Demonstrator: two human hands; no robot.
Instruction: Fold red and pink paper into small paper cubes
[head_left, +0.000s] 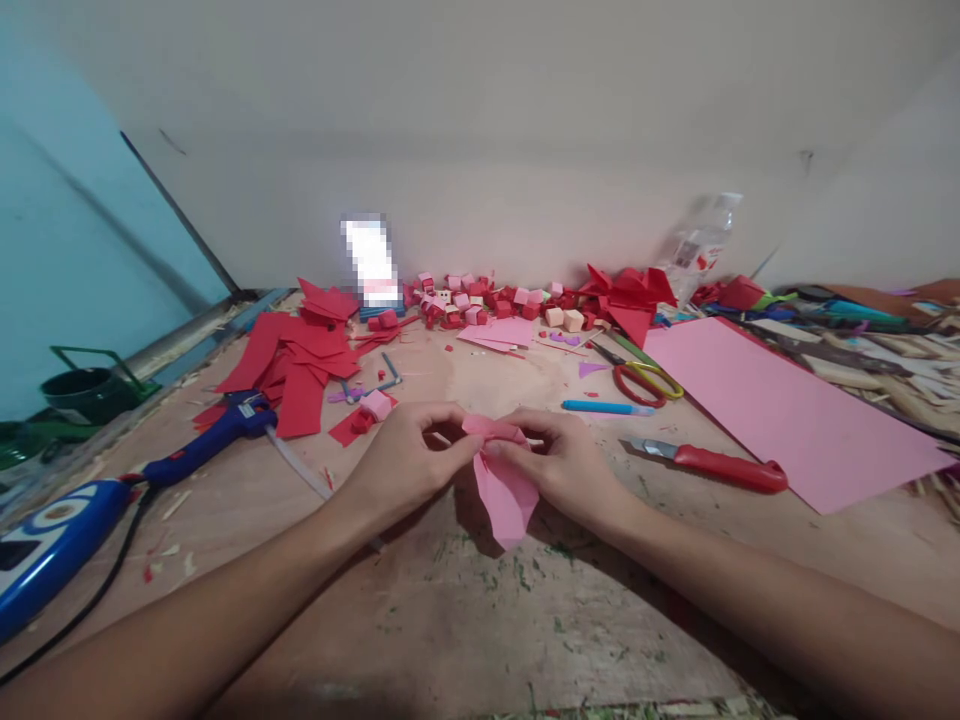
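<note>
Between both hands, over the middle of the table, is a creased piece of pink paper (510,500). My left hand (420,445) pinches its upper left edge between thumb and fingers. From the other side my right hand (559,455) grips the upper right part, its thumb close to the left thumb. The paper's lower end hangs down in a folded point. Left of my left hand lie a red paper strip (346,428) and a small pink cube (377,404). A blue pen (607,408) and a red-handled knife (727,468) lie to the right of my right hand.
A blue glue gun (202,445) with a cord lies left, beside stacked red paper (270,350). Scissors (641,380) and a pink sheet (780,410) are at right. Along the wall sit several small paper cubes (499,300), a lit phone (371,262) and a bottle (701,250).
</note>
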